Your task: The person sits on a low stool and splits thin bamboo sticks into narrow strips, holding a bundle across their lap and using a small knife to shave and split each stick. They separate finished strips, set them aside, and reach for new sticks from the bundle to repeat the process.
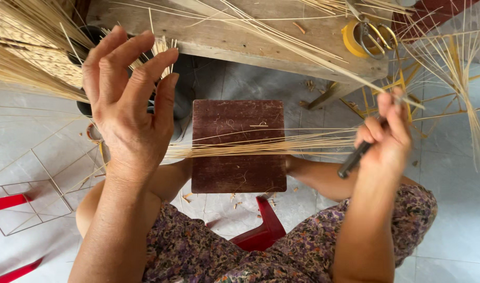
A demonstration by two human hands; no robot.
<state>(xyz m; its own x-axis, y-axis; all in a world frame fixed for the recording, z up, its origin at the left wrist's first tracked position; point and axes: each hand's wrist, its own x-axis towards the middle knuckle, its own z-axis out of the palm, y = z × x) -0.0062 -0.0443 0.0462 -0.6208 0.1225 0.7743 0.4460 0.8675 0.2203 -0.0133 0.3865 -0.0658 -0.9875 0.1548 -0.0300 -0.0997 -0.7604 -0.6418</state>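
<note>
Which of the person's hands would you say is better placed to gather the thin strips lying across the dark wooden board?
Probably the left hand: it is open and holds nothing, raised beside the strips on the board. The right hand has its grip closed on a dark-handled tool.

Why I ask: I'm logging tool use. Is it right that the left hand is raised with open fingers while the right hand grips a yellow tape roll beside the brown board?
Not quite. In the head view the right hand grips a dark-handled tool, not the yellow tape roll, which sits on the wooden bench. The left hand is raised with open fingers, beside the brown board.
</note>
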